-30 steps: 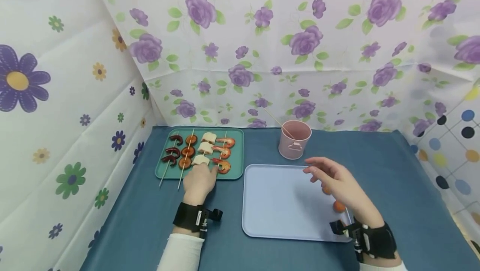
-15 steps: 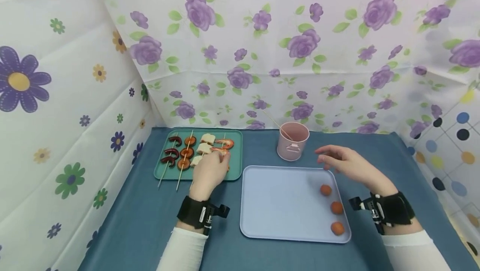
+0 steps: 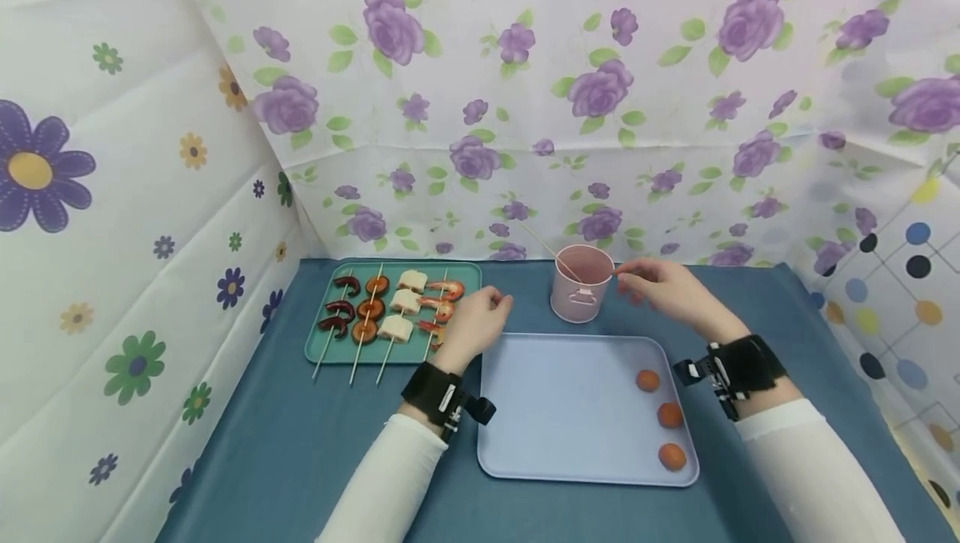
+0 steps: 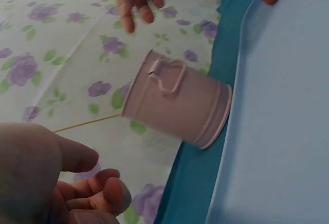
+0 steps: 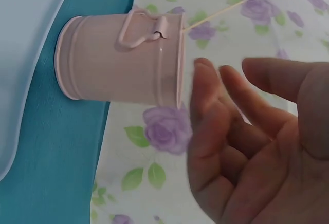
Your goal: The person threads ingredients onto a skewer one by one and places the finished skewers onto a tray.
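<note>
A pink bucket [image 3: 579, 297] with a small side handle stands behind the blue tray, and a thin wooden stick [image 3: 542, 240] leans out of it. My right hand [image 3: 667, 289] hovers just right of the bucket's rim, fingers loosely bent; the right wrist view shows nothing held between the fingers [image 5: 205, 106]. Over the gap between the two trays hangs my left hand [image 3: 474, 324], its fingers loosely curled with nothing visible in them. Left of it, a green tray [image 3: 471, 276] carries several skewers: dark curved pieces [image 3: 341, 309], round brown slices [image 3: 371, 308], white pieces [image 3: 406, 301] and shrimp [image 3: 442, 309].
The light blue tray [image 3: 570, 409] lies in the middle of the blue tablecloth [image 3: 315, 460], with 3 orange balls [image 3: 671, 415] along its right side. Flowered cloth [image 3: 517, 93] hangs behind and beside the table.
My left hand has moved right, off the skewers on the green tray toward the bucket. My right hand has gone from above the blue tray to the bucket's right side, uncovering the orange balls.
</note>
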A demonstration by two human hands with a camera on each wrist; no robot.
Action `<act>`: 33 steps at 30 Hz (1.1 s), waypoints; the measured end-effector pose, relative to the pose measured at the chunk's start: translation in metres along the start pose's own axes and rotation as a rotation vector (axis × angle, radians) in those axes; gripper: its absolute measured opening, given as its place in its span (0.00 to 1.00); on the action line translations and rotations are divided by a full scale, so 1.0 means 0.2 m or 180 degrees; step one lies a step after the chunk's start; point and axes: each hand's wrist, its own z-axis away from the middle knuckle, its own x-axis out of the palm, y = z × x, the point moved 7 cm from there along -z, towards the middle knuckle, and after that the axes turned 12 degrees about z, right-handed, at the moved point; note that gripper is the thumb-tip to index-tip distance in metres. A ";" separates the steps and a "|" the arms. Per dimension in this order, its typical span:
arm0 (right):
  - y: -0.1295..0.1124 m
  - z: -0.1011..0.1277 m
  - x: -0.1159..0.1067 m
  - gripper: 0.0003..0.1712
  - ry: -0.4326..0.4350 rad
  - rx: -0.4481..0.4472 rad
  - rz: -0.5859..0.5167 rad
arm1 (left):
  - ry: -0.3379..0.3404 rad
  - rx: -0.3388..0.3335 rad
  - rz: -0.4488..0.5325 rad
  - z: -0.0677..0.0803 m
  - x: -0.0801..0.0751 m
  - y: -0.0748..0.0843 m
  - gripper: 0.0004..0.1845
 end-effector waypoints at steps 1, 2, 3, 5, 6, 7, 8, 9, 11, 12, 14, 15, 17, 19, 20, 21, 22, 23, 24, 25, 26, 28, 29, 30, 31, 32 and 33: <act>-0.01 -0.03 0.00 0.29 0.0048 -0.0005 0.0032 | 0.0002 -0.0038 0.0049 -0.03 0.02 0.00 0.17; -0.03 -0.06 0.00 0.28 0.0101 -0.0020 0.0054 | 0.0006 -0.0081 0.0119 -0.06 0.05 0.01 0.17; -0.05 -0.10 0.00 0.27 0.0174 -0.0047 0.0102 | 0.0012 -0.0127 0.0214 -0.09 0.07 0.01 0.18; -0.09 -0.18 0.00 0.25 0.0310 -0.0090 0.0163 | 0.0066 -0.0251 0.0478 -0.15 0.12 0.01 0.18; -0.12 -0.21 0.00 0.25 0.0369 -0.0116 0.0208 | 0.0128 -0.0314 0.0592 -0.18 0.14 0.01 0.18; -0.14 -0.25 0.00 0.24 0.0434 -0.0126 0.0285 | 0.0186 -0.0388 0.0708 -0.20 0.16 0.01 0.18; -0.17 -0.29 0.01 0.24 0.0472 -0.0143 0.0339 | 0.0264 -0.0445 0.0799 -0.22 0.18 0.01 0.18; -0.20 -0.32 0.02 0.24 0.0506 -0.0174 0.0393 | 0.0341 -0.0492 0.0891 -0.24 0.20 0.01 0.19; -0.26 -0.38 0.05 0.26 0.0519 -0.0230 0.0511 | 0.0472 -0.0555 0.1011 -0.26 0.23 0.01 0.20; -0.29 -0.40 0.07 0.27 0.0510 -0.0265 0.0576 | 0.0516 -0.0575 0.1050 -0.27 0.25 0.02 0.22; -0.35 -0.43 0.11 0.30 0.0478 -0.0330 0.0700 | 0.0574 -0.0580 0.1037 -0.29 0.29 0.03 0.24; -0.39 -0.44 0.12 0.30 0.0477 -0.0369 0.0765 | 0.0597 -0.0568 0.0995 -0.29 0.30 0.04 0.25; -0.44 -0.46 0.16 0.30 0.0506 -0.0413 0.0908 | 0.0612 -0.0564 0.0893 -0.29 0.33 0.06 0.26; -0.47 -0.47 0.18 0.28 0.0565 -0.0462 0.1009 | 0.0627 -0.0504 0.0747 -0.32 0.38 0.03 0.27; -0.49 -0.47 0.19 0.26 0.0610 -0.0489 0.1047 | 0.0604 -0.0493 0.0706 -0.33 0.40 0.03 0.27; -0.50 -0.48 0.20 0.24 0.0660 -0.0515 0.1085 | 0.0568 -0.0472 0.0698 -0.35 0.42 0.02 0.27; -0.50 -0.48 0.20 0.22 0.0713 -0.0530 0.1126 | 0.0573 -0.0408 0.0661 -0.39 0.46 -0.03 0.29; -0.50 -0.48 0.20 0.20 0.0765 -0.0541 0.1167 | 0.0573 -0.0349 0.0584 -0.43 0.49 -0.05 0.29; -0.50 -0.48 0.20 0.18 0.0817 -0.0549 0.1199 | 0.0548 -0.0314 0.0544 -0.45 0.50 -0.06 0.29; -0.50 -0.48 0.20 0.17 0.0863 -0.0544 0.1231 | 0.0566 -0.0238 0.0485 -0.46 0.52 -0.07 0.30; -0.50 -0.48 0.19 0.16 0.0910 -0.0528 0.1249 | 0.0524 -0.0255 0.0515 -0.45 0.52 -0.04 0.30; -0.50 -0.47 0.17 0.16 0.1009 -0.0468 0.1230 | 0.0556 -0.0211 0.0518 -0.43 0.52 -0.01 0.30; -0.50 -0.46 0.16 0.17 0.1049 -0.0436 0.1199 | 0.0530 -0.0250 0.0544 -0.40 0.49 0.04 0.29; -0.49 -0.46 0.15 0.18 0.1082 -0.0399 0.1166 | 0.0533 -0.0277 0.0569 -0.37 0.47 0.08 0.29; -0.49 -0.45 0.14 0.19 0.1109 -0.0367 0.1130 | 0.0564 -0.0279 0.0553 -0.36 0.47 0.10 0.29; -0.49 -0.45 0.13 0.20 0.1128 -0.0334 0.1089 | 0.0559 -0.0324 0.0568 -0.34 0.45 0.13 0.28; -0.48 -0.44 0.12 0.21 0.1142 -0.0297 0.1073 | 0.0589 -0.0330 0.0518 -0.34 0.45 0.14 0.29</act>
